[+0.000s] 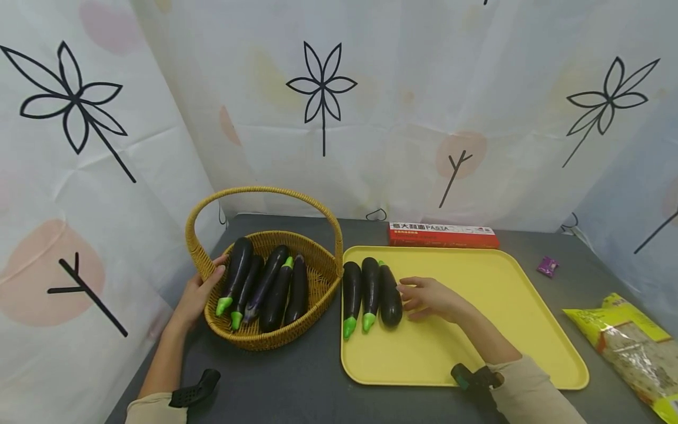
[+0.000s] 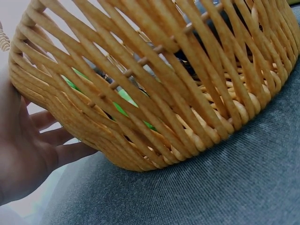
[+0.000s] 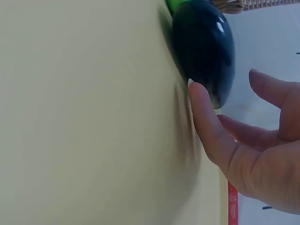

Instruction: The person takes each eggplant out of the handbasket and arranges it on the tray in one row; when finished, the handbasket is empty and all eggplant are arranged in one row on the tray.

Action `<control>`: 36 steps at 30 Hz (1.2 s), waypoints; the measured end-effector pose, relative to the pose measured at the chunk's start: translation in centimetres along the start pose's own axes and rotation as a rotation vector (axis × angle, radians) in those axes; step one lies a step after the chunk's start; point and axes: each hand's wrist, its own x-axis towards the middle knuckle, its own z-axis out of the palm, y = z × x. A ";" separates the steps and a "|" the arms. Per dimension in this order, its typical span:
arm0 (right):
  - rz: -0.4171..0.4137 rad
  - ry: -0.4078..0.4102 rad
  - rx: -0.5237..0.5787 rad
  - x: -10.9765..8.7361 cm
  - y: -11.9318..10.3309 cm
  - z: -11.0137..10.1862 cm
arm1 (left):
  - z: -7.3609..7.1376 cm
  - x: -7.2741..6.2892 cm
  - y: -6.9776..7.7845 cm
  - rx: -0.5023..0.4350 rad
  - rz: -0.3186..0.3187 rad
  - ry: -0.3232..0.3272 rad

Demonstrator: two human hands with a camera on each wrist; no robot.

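Several dark eggplants (image 1: 272,288) lie side by side in a yellow woven basket (image 1: 312,323) with a tall arched handle. My left hand (image 1: 198,292) holds the basket at its left rim, by the foot of the handle. In the left wrist view, the fingers (image 2: 75,152) lie along the outside of the wicker wall. Three more eggplants (image 1: 370,288) form a row at the left end of a yellow tray (image 1: 477,353). My right hand (image 1: 431,299) is just right of the rightmost eggplant (image 3: 204,47), fingers apart and thumb raised, gripping nothing.
A red and white pasta box (image 1: 444,235) lies behind the tray. To the tray's right are a small purple packet (image 1: 548,267) and a yellow, partly clear bag (image 1: 630,347). Patterned cloth (image 1: 381,118) hangs around the grey table (image 1: 296,383).
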 end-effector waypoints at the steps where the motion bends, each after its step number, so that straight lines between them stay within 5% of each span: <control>1: -0.005 0.004 0.000 -0.1 -0.1 -0.2 | 0.0 0.0 0.1 0.002 0.002 -0.001; 10: -0.075 0.030 0.045 -1.3 -2.6 -2.1 | 0.0 0.2 0.3 -0.001 0.010 -0.009; 18: -0.144 -0.057 0.154 -2.2 -5.0 -1.7 | 0.0 0.2 0.6 -0.012 0.007 -0.013; 36: -0.146 -0.393 0.224 0.8 -8.4 5.7 | 0.0 -0.2 0.1 -0.028 -0.006 -0.011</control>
